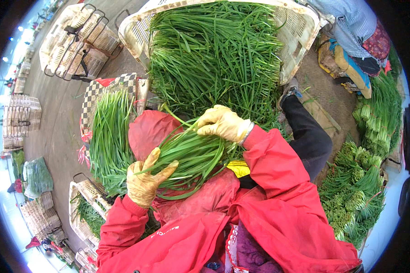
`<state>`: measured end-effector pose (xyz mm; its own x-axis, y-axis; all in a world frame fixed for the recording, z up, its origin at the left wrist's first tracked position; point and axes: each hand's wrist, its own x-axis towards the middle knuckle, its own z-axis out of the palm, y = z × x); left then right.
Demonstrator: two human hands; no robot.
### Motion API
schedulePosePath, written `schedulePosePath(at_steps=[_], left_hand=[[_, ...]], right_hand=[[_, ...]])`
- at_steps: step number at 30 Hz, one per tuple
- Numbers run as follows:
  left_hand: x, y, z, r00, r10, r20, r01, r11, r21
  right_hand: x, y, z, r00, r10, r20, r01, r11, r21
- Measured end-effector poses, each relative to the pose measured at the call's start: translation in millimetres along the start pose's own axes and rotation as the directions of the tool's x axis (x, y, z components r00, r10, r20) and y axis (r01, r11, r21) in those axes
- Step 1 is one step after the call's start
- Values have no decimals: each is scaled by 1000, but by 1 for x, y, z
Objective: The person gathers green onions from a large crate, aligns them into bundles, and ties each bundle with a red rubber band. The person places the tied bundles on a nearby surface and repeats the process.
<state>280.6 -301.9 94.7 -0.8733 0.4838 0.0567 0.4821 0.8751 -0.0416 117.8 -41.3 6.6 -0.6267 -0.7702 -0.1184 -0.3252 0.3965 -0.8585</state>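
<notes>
A loose bunch of garlic chives (191,155) lies across my lap, over the red cloth on my knee. My right hand (222,124), in a stained pale yellow glove, pinches a few stalks at the bunch's upper edge. From there a thicker pale green stalk (176,115) sticks out to the upper left. At the bunch's left end is my left hand (143,179), gloved the same way. Its thumb and forefinger are spread apart and touch the leaves. Ahead of me, a big white plastic crate (295,44) on its side holds a thick heap of chives (215,58).
More chives (111,133) lie on a checkered pad (90,99) to my left. A smaller crate (77,204) stands below it. Tied bundles (352,191) are piled on my right. Stacked crates (78,41) stand at the upper left. Another person's clothed legs (352,30) show at the upper right.
</notes>
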Motion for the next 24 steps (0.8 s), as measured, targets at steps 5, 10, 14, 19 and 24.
schedulePosePath(at_steps=[5,10,14,19,24], left_hand=[[1,-1,2,998,13,-60,-14,1000,-9],[1,-1,2,998,17,-57,-18,1000,-21],[-1,-1,2,998,26,-62,-27,1000,-12],[-3,2,0,997,1,-81,-6,998,-63],[-5,3,-3,998,-39,-54,39,999,1]], right_hand=[[-13,7,0,996,74,-45,-26,746,665],[-7,6,13,992,100,-72,-94,992,83],[1,-1,18,977,-114,-179,122,992,32],[-11,-9,6,962,40,-270,146,762,631],[-22,-8,-21,857,222,-465,220,658,720]])
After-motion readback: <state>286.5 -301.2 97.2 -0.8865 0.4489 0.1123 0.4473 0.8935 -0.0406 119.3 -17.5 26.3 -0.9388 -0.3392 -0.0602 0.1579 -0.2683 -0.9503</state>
